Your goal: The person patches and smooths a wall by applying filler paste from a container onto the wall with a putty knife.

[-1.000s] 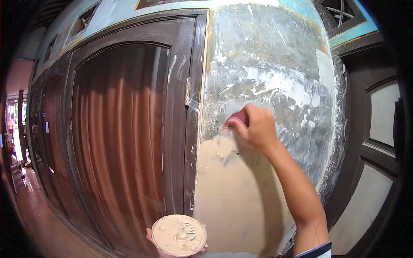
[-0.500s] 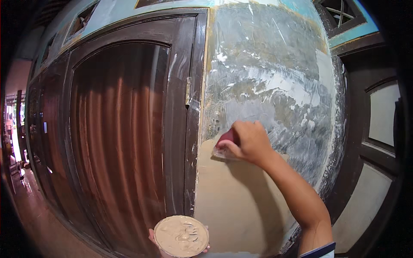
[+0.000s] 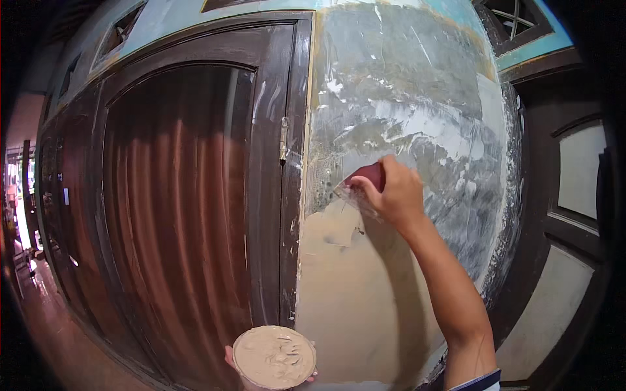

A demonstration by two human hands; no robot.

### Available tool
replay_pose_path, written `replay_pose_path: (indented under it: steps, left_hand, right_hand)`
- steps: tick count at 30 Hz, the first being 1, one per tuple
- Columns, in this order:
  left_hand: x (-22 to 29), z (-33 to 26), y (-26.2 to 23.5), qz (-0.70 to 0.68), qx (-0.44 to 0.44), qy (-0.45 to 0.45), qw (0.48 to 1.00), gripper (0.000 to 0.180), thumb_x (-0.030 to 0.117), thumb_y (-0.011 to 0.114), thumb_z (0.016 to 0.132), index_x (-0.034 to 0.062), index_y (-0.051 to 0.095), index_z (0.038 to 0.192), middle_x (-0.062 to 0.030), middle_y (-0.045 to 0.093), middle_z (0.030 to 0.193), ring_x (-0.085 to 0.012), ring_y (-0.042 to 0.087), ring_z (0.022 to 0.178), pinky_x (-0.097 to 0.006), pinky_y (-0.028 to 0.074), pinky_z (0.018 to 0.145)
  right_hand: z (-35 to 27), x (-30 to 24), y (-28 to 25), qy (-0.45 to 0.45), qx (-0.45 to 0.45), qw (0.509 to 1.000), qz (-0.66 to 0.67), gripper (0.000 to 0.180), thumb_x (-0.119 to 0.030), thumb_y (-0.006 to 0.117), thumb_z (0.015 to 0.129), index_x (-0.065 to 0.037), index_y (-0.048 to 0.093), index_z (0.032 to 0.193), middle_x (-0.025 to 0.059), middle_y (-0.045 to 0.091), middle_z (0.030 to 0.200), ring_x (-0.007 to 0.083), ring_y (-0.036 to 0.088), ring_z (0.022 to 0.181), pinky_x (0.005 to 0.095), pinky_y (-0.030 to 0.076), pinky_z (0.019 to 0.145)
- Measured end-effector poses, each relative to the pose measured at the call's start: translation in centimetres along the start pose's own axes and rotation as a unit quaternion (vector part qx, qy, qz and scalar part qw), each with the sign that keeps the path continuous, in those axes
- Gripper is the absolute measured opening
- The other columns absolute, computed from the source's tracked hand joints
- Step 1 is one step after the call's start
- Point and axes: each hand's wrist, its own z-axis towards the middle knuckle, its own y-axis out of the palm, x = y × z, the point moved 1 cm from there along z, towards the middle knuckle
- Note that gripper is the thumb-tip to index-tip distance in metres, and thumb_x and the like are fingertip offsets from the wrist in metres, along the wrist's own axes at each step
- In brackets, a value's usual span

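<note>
My right hand is closed round the dark red grip of a putty knife. Its pale, see-through blade is held at the wall, at the upper edge of a smooth beige coat of filler; whether the whole edge touches I cannot tell. Above the coat the wall is grey and patchy, with white smears. Low in the view, my left hand holds a round tub of beige filler from beneath. Only some fingers show at the tub's sides. The filler's surface is ridged and scooped.
Left of the wall stands a dark brown door frame with a hinge and a glass panel backed by a brown curtain. A dark door with pale panels is at the right. Reddish floor runs along the lower left.
My right hand has moved up and slightly right with the putty knife. A fresh, uneven patch of filler shows where the blade was. My left hand and the tub have hardly moved.
</note>
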Motion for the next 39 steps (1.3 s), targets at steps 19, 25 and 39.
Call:
replay_pose_path:
  steps: [19,25,39]
  left_hand:
    - [-0.6,0.2,1.6,0.053,0.061,0.001,0.997,0.146,0.088,0.073,0.062,-0.0062,0.019,0.159,-0.0429,0.029,0.156,-0.0628,0.046,0.13,-0.077,0.044,0.102]
    - [-0.8,-0.2,1.7,0.027,0.03,0.034,0.999,0.141,0.095,0.06,0.066,-0.0019,0.019,0.161,-0.0448,0.029,0.155,-0.0651,0.046,0.128,-0.079,0.045,0.098]
    - [-2.1,-1.3,8.3,-0.44,-0.059,-0.188,0.876,0.149,0.082,0.08,0.06,-0.0021,0.013,0.162,-0.0421,0.03,0.155,-0.0606,0.045,0.132,-0.069,0.048,0.104]
  right_hand:
    - [-2.8,0.8,-1.1,-0.035,-0.097,0.995,0.014,0.05,-0.051,0.078,0.086,-0.006,0.059,0.091,0.018,0.067,0.085,0.0397,0.065,0.078,0.048,0.05,0.07]
    - [-3.8,-0.1,-2.7,-0.07,-0.096,0.989,0.088,0.049,-0.049,0.081,0.084,-0.005,0.058,0.087,0.0166,0.062,0.076,0.0404,0.063,0.072,0.0476,0.05,0.064]
    - [-9.1,0.4,-1.6,-0.131,-0.159,0.978,0.026,0.048,-0.054,0.078,0.083,-0.008,0.061,0.088,0.0127,0.063,0.077,0.036,0.063,0.073,0.0462,0.05,0.067]
